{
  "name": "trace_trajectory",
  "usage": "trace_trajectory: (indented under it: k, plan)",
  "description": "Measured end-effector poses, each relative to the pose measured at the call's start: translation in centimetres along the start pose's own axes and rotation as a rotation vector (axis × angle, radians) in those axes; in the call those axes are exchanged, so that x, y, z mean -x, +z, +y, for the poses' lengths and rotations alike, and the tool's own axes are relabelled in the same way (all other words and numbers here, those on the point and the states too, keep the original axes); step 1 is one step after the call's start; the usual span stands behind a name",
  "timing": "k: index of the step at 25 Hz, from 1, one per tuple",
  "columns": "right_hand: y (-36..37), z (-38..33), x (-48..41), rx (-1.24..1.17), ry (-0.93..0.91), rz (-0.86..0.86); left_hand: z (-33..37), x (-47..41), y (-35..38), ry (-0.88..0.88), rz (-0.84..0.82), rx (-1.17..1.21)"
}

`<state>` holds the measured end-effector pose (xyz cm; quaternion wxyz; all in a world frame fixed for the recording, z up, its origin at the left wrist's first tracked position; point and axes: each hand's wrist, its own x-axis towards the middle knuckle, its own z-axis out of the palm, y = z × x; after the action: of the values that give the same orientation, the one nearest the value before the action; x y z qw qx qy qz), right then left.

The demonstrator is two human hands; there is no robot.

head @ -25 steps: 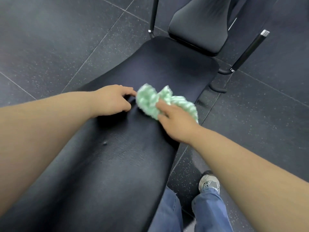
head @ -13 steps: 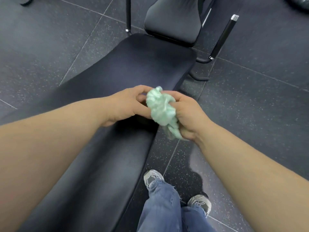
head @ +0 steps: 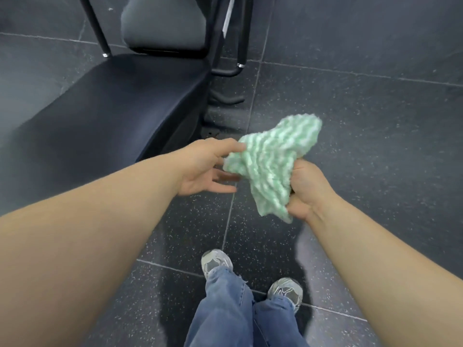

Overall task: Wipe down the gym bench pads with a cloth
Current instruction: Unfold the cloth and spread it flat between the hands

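A green-and-white striped cloth (head: 271,161) hangs in the air over the floor, to the right of the bench. My right hand (head: 304,191) is clenched on its lower part. My left hand (head: 209,169) pinches the cloth's left edge between thumb and forefinger, its other fingers spread below. The long black bench pad (head: 105,116) lies at the left, apart from both hands. A smaller black pad (head: 162,23) stands tilted at its far end.
Black frame tubes (head: 244,33) and a curved foot bar (head: 225,71) stand beside the far pad. Dark speckled floor tiles (head: 363,134) spread to the right. My jeans and grey shoes (head: 216,262) are at the bottom centre.
The cloth was lifted off the bench pad and carried right, over the floor. Both hands now hold it and it has spread wider. The view swung right, away from the bench.
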<state>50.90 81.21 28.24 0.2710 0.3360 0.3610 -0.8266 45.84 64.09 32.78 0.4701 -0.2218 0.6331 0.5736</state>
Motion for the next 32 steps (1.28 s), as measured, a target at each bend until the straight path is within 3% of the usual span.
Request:
trace_trajectory:
  k: [2, 7, 11, 14, 16, 18, 20, 21, 25, 27, 32]
  plan:
    - [-1.8, -1.0, -0.8, 0.036, -0.017, 0.063, -0.1, -2.6, 1.9, -0.026, -0.026, 0.004]
    - [-4.9, -3.3, -4.4, 0.115, -0.078, 0.214, 0.6, -9.6, 3.0, 0.082, 0.162, -0.035]
    - [-6.4, -5.4, -8.1, -0.045, 0.011, 0.136, 2.3, -13.9, 3.1, 0.176, 0.159, -0.137]
    - [-8.4, -5.6, -11.5, 0.027, -0.029, 0.16, 2.5, -17.3, 3.6, 0.197, 0.121, -0.104]
    - [-10.1, -5.3, -13.2, 0.178, -0.07, 0.271, 1.8, -19.1, 4.0, 0.195, 0.031, -0.291]
    - [-12.1, -5.0, -15.0, 0.333, -0.096, 0.299, 0.9, -21.0, 4.4, 0.205, 0.033, -0.711]
    - [-14.4, -4.2, -16.3, 0.435, -0.077, 0.235, -0.4, -23.2, 4.9, 0.229, 0.123, -1.109]
    - [-15.3, -3.6, -17.0, 0.499, -0.045, 0.172, -1.1, -24.3, 4.9, 0.244, 0.162, -1.18]
    - [-18.9, -1.0, -19.8, 0.8, 0.044, 0.129, -3.9, -29.1, 5.4, 0.166, 0.134, -0.926]
    - [-20.6, 0.3, -21.4, 0.749, 0.043, 0.179, -6.0, -31.8, 5.4, 0.106, 0.157, -0.777]
    - [-23.8, 3.5, -26.4, 0.642, -0.016, 0.318, -10.1, -37.6, 4.9, 0.085, 0.178, -0.766]
